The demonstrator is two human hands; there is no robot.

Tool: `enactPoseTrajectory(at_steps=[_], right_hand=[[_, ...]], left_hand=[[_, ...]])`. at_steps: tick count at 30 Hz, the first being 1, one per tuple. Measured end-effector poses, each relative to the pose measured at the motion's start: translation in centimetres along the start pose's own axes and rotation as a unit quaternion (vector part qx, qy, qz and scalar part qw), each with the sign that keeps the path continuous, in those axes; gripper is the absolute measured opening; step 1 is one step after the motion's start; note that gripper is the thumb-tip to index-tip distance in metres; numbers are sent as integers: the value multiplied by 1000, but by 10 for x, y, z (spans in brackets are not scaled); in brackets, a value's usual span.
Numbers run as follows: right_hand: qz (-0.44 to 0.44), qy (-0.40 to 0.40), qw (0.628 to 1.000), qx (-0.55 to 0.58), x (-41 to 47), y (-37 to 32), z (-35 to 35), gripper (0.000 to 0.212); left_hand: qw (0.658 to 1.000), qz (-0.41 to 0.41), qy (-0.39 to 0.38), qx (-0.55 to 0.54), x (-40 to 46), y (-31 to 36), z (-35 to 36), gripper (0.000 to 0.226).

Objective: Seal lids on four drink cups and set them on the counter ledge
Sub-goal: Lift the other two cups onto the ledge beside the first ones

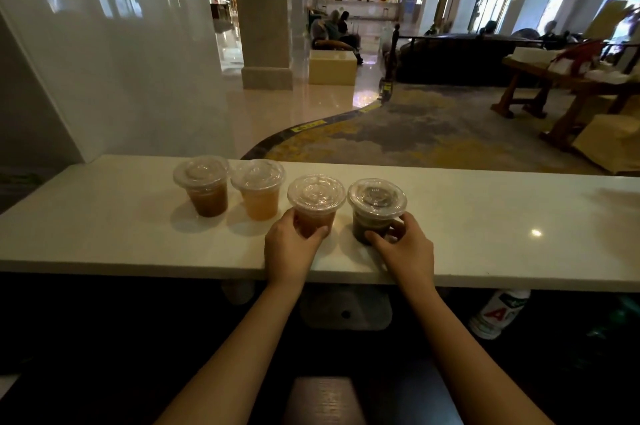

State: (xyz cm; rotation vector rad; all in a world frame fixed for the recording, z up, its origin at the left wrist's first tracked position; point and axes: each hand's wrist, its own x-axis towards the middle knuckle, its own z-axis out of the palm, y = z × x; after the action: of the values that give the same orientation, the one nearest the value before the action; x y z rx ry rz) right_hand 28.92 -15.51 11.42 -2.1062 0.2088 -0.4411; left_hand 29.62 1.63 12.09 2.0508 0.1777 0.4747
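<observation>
Hands are each wrapped around the lower part of one cup: the left hand (294, 244) grips the reddish-brown cup (316, 208), and the right hand (403, 244) grips the dark cup (375, 211) just beside it. Both cups stand upright on the white tabletop (485, 223), near its front edge. To the left stand two more, a brown cup (204, 187) and a pale orange cup (258, 192), free of any hand and a little further back.

All four cups carry a clear lid and all four are on the ledge — so the task looks nearly finished, I think; only the letting go, or a small straightening of the row, seems to remain.

Whether every lid is pressed fully down on the rim I cannot tell. The fingertips behind the cups are hidden, and the space under the tabletop is too dark to read, except for a white bottle (498, 313) partly cut off by the edge.
</observation>
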Motion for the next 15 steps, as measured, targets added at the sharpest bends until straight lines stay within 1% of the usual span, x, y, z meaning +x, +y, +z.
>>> enactPoseTrajectory(at_steps=[15], right_hand=[[2, -3, 1000, -7, 34, 1, 14, 58]], left_hand=[[999, -1, -20, 29, 26, 4, 10, 52]])
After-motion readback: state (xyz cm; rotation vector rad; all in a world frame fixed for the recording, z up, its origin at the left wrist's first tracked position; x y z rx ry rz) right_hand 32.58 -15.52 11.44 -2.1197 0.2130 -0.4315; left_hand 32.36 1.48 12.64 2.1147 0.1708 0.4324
